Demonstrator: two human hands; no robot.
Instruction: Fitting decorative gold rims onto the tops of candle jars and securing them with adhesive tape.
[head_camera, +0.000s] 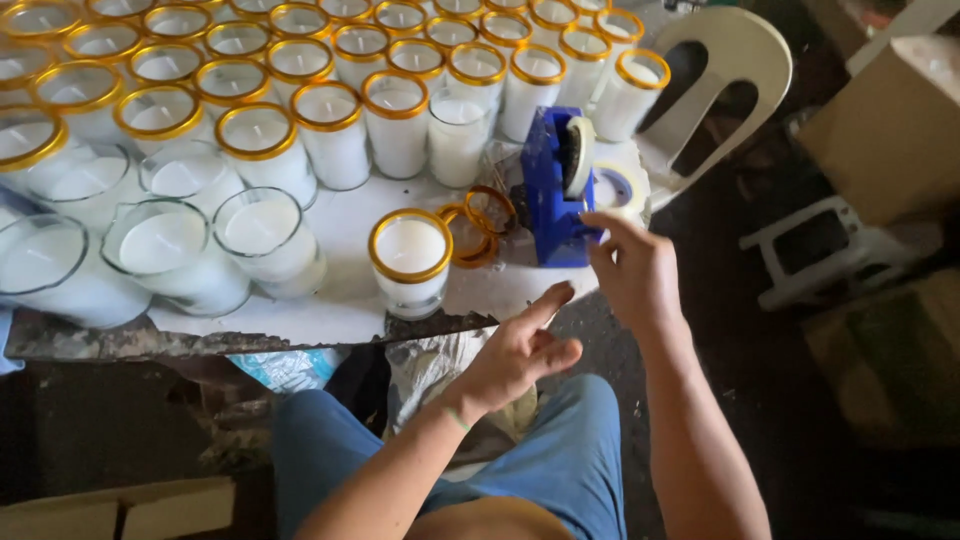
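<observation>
The blue tape dispenser (553, 190) stands upright near the bench's (330, 310) front right corner, a boxy plastic body with a roll of pale tape (580, 155) seated in its top. A second, flat roll of tape (622, 190) lies just beside it on the right, at the bench's right edge.

The right hand (635, 270) reaches up to the dispenser's front end, its fingertips touching or all but touching the blue body; the grip is loose, the fingers partly curled, and whether they pinch anything cannot be told. The left hand (515, 355) hovers off the front edge of the bench, its grip apart, forefinger stretched toward the bench rim and holding nothing.

One glass candle with a gold rim (410, 260) stands alone near the front edge, just left of the dispenser. Two loose gold rings (478, 225) lie overlapping between that candle and the dispenser. Along the left front stand about five clear glasses of white wax without rims (260, 235). Behind them, rows of gold-rimmed candles (330, 130) crowd the bench to its far edge, too many and too cropped to count exactly.

Bare white bench surface shows only in the strip around the lone candle and along the front edge. Beyond the right edge stand a white plastic chair (735, 70) and a cardboard box (890, 130) on the dark floor.
</observation>
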